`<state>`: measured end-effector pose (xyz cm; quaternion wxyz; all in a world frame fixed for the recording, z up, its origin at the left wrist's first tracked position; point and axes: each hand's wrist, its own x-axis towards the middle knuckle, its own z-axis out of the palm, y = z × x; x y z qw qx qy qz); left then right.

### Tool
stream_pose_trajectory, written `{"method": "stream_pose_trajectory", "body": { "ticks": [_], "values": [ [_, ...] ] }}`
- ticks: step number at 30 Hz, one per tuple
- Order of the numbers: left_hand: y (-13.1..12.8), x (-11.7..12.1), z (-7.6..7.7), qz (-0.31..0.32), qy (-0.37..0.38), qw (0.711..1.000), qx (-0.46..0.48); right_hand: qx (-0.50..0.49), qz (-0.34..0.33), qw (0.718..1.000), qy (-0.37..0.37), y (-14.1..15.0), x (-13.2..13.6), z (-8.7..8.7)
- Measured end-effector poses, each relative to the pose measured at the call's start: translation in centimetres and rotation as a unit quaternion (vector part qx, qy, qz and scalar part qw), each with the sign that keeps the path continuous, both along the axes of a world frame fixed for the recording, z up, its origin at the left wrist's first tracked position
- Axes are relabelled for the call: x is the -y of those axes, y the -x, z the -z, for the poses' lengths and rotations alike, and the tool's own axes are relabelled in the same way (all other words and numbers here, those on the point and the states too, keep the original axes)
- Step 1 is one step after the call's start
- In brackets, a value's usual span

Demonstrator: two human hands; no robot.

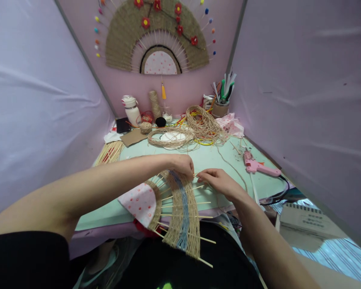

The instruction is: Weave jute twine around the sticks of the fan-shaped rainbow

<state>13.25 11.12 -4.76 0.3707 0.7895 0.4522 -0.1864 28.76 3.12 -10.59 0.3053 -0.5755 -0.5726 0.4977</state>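
Note:
A half-round woven fan [195, 224] of jute twine over thin wooden sticks lies partly on the table and partly over my lap. It has a blue woven band [185, 212] and a white, pink-spotted cloth centre [141, 202]. My left hand [183, 164] is closed at the fan's far edge, its fingers curled over the weave and mostly hidden. Just right of it, my right hand [215, 179] pinches at a stick's end, with thin jute twine [234, 170] running beside it. Its fingertips nearly meet the left hand.
Coils of twine [204, 124] lie at the back of the table, near a white bottle [132, 110]. A pink glue gun [258, 166] rests at the right, its cord trailing off the edge. Loose sticks [110, 152] are at the left. A finished fan [120, 44] hangs on the wall.

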Motion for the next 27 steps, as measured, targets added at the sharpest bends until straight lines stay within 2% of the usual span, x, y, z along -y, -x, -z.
{"method": "stream_pose_trajectory", "body": {
  "ticks": [4,11,19,27],
  "values": [
    [-0.10,-0.02,0.07,0.016,-0.027,0.999,-0.017,0.006,-0.019,1.000,-0.014,0.46,-0.01,0.53],
    [-0.12,-0.02,0.56,0.008,-0.013,0.999,-0.033,0.016,-0.027,0.999,-0.033,0.29,0.01,0.80],
    [-0.12,-0.51,0.90,0.042,-0.023,0.998,-0.043,-0.011,-0.031,0.999,-0.036,0.87,0.08,0.73],
    [0.32,-0.79,0.81,0.030,0.033,0.999,-0.008,-0.006,0.008,0.999,-0.039,0.69,0.27,0.53]
  ]
}}
